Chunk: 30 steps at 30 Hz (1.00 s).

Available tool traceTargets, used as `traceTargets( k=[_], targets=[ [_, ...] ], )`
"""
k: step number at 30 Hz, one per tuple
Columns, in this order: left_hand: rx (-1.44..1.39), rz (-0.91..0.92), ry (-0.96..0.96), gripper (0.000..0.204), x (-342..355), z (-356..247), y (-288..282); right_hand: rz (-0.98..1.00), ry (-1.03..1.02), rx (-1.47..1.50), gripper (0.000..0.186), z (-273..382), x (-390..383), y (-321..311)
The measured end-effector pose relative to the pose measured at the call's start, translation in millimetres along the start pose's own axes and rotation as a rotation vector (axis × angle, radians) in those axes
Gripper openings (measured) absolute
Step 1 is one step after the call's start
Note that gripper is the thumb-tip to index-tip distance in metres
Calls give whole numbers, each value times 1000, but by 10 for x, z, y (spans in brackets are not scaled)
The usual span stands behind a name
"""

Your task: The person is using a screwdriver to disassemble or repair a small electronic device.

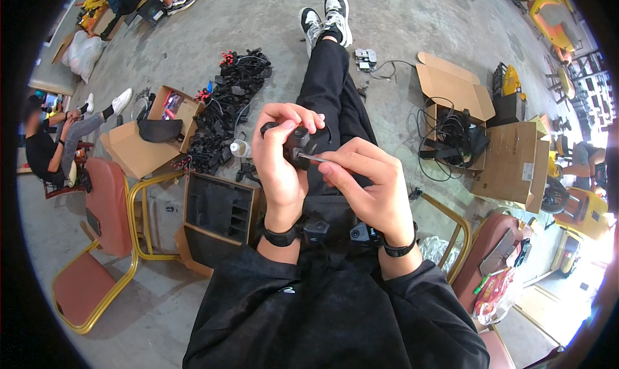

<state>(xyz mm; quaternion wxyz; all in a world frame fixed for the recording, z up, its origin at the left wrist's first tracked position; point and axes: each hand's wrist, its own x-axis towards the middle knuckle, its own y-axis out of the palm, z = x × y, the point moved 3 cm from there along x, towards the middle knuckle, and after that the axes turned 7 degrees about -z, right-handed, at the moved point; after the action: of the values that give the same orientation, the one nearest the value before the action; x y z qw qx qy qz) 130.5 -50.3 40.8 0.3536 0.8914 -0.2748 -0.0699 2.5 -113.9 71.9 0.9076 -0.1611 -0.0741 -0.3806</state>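
Observation:
Above my lap, my left hand (278,166) is closed around a small black device (298,151) with rounded knobs, its exact kind unclear. My right hand (371,185) pinches a thin metal tool (313,158) between thumb and fingers. The tool's tip meets the right side of the black device, or lies just in front of it; I cannot tell which. Each wrist wears a black strap (281,237) with a small dark unit on its inner side. My stretched legs (327,79) in black trousers lie beyond the hands, crossed near the ankles.
Left of my legs lies a heap of black cables and devices (225,104), beside an open cardboard box (151,133) and a small bottle (240,149). To the right stand a box of cables (454,127) and a larger carton (509,162). Chairs (106,201) flank me; seated people are farther off.

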Motion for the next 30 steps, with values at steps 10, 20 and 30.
traceTargets(
  k=[10,20,30],
  targets=[
    [35,-17,69,13,-9,14,13,-1,153,113,13,28,-26,20],
    [-95,26,108,16,19,-25,-28,-19,-121,-91,20,83,-21,-16],
    [-206,101,173,17,-3,-56,-3,43,-94,-20,17,112,-46,53]
  ],
)
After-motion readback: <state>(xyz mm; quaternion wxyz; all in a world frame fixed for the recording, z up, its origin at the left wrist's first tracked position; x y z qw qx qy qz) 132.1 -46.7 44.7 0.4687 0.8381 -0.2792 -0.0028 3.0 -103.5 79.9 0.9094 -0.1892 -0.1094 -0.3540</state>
